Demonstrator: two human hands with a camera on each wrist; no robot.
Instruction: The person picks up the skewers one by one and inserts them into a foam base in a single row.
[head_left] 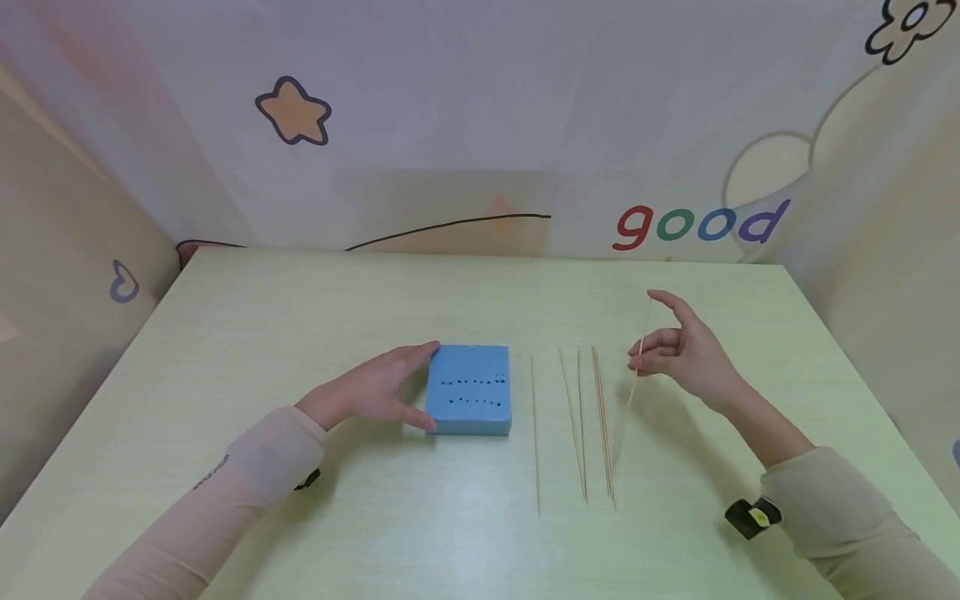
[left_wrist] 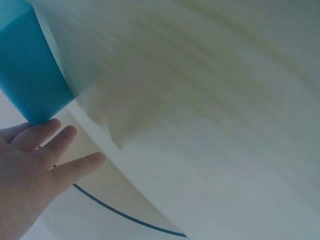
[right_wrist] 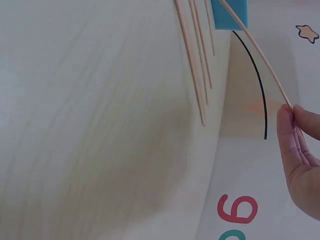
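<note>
A blue foam block [head_left: 468,365] with two rows of small dark holes lies on the table. My left hand [head_left: 381,385] spans its left side, thumb at the near corner and fingertips at the far corner. The left wrist view shows those fingers [left_wrist: 47,137] along the block's edge [left_wrist: 35,65]. To the block's right, my right hand [head_left: 693,358] pinches a thin wooden skewer [head_left: 639,367] between thumb and fingers, its index fingertip at the upper end. The skewer slants down toward the table. In the right wrist view the pinched skewer [right_wrist: 262,57] runs up left.
Several loose skewers [head_left: 581,425] lie between the block and my right hand, roughly lengthwise; one skewer [head_left: 535,442] is nearest the block. The pale table [head_left: 330,292] ends at a printed curtain [head_left: 450,108] along the back and sides.
</note>
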